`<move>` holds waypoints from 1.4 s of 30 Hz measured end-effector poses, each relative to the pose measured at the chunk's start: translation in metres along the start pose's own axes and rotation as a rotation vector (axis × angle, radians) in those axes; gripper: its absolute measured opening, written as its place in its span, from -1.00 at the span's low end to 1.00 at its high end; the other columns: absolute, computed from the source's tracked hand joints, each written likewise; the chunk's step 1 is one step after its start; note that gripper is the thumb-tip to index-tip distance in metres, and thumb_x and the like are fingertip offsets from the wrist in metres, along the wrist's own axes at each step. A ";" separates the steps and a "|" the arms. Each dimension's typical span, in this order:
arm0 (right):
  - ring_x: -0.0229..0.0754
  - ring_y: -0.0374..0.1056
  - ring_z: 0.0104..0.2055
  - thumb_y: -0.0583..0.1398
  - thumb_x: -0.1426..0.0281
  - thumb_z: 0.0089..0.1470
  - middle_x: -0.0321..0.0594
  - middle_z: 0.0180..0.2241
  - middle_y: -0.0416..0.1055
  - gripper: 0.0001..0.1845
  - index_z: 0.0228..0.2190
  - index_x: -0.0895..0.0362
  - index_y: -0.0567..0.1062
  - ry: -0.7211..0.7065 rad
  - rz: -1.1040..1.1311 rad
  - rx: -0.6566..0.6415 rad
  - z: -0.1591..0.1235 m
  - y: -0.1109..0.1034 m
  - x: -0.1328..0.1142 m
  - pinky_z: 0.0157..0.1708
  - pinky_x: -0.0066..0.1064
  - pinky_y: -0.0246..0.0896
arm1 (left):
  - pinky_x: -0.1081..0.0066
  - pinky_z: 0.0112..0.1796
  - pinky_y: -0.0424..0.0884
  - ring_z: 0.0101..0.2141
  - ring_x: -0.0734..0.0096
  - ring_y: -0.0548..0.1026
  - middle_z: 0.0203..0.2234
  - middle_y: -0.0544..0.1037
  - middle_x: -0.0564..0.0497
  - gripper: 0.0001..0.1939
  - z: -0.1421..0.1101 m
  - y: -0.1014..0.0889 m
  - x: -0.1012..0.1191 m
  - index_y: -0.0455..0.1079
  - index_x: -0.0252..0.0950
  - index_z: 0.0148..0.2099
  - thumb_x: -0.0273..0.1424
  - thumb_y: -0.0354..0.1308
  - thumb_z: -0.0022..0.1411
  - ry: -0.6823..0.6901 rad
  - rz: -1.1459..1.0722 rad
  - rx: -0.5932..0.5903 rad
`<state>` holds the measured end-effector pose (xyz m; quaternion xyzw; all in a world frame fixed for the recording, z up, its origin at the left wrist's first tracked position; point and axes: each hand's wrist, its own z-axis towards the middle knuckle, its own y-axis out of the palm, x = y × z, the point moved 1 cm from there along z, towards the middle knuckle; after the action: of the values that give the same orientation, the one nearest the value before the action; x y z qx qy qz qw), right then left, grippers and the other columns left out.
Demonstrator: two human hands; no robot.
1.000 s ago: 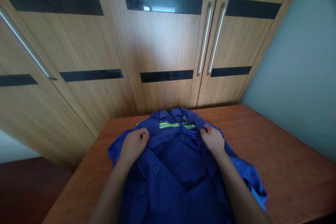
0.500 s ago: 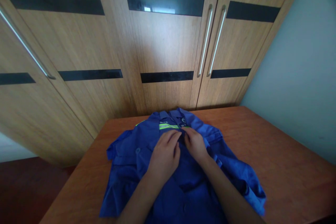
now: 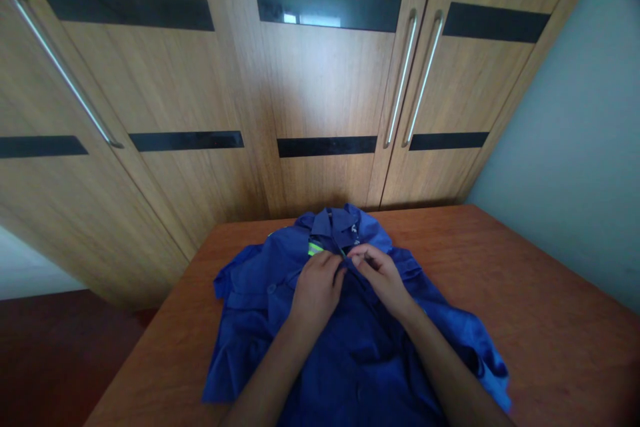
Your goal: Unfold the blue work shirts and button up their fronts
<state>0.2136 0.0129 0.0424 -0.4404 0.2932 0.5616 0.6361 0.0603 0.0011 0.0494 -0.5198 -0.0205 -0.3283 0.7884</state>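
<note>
A blue work jacket (image 3: 240, 333) with a collar (image 3: 335, 223) and a yellow-green reflective strip (image 3: 315, 249) lies spread out, its collar pointing away from me. My left hand (image 3: 317, 283) is closed on the jacket's front edge, below the collar. Close beside it, my right hand (image 3: 383, 277) pinches the facing front edge, thumb and forefinger together. Both sets of fingertips nearly meet along the front opening. Whatever small part lies between the fingers is hidden. A round button (image 3: 271, 288) shows on the left chest of the jacket.
The jacket rests on a reddish-brown wooden table (image 3: 500, 267). Behind it stands a wooden wardrobe (image 3: 320, 87) with dark strips and long metal handles (image 3: 403, 80). A pale wall (image 3: 575, 167) borders the right side, and dark floor (image 3: 65, 347) shows at the lower left.
The jacket's collar now stands up more and its front edges are drawn together. My right hand has turned, with its thumb and forefinger showing. The view has shifted slightly left.
</note>
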 end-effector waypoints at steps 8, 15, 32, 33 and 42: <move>-0.14 0.43 -0.31 0.18 0.46 -0.02 -0.20 -0.36 0.52 -0.87 -0.37 0.11 0.52 -0.183 -0.467 0.068 -0.005 0.011 0.009 -0.22 -0.37 0.29 | 0.37 -0.18 0.33 -0.25 0.31 0.41 -0.36 0.44 -0.02 -0.83 0.000 -0.008 -0.001 0.38 -0.26 -0.31 -0.52 -0.03 0.25 -0.025 0.061 -0.049; -0.14 0.43 -0.32 0.12 0.52 -0.02 -0.19 -0.38 0.52 -0.81 -0.38 0.11 0.53 -0.246 -0.544 0.046 -0.006 0.011 0.015 -0.24 -0.38 0.31 | 0.35 -0.17 0.32 -0.24 0.30 0.40 -0.34 0.44 -0.02 -0.84 -0.001 -0.008 -0.002 0.38 -0.26 -0.28 -0.52 -0.02 0.24 -0.043 0.072 -0.068; -0.11 0.48 -0.22 0.10 0.41 0.08 -0.20 -0.27 0.56 -0.73 -0.24 0.10 0.56 -0.096 -0.384 0.118 -0.004 0.004 0.019 -0.15 -0.32 0.34 | 0.37 -0.15 0.32 -0.24 0.32 0.40 -0.34 0.45 -0.02 -0.79 -0.003 -0.005 -0.002 0.42 -0.26 -0.21 -0.55 -0.03 0.23 0.118 -0.036 -0.131; -0.10 0.47 -0.22 0.10 0.38 0.08 -0.20 -0.27 0.57 -0.73 -0.24 0.11 0.56 -0.067 -0.377 0.161 -0.002 0.000 0.020 -0.15 -0.31 0.33 | 0.37 -0.15 0.33 -0.24 0.32 0.41 -0.34 0.46 -0.02 -0.79 -0.003 -0.008 -0.003 0.43 -0.25 -0.20 -0.54 -0.02 0.23 0.110 -0.033 -0.121; -0.21 0.38 -0.37 0.21 0.27 -0.03 -0.31 -0.41 0.48 -0.77 -0.35 0.15 0.54 0.106 0.116 0.817 0.008 -0.077 0.041 -0.25 -0.37 0.30 | 0.42 -0.36 0.30 -0.44 0.37 0.42 -0.54 0.45 0.10 -0.84 0.000 -0.077 -0.065 0.42 -0.27 -0.39 -0.35 0.04 0.13 -0.472 -0.090 0.472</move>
<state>0.2956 0.0404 0.0281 -0.1629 0.5485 0.4107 0.7099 -0.0326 0.0145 0.0871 -0.3833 -0.3009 -0.2194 0.8452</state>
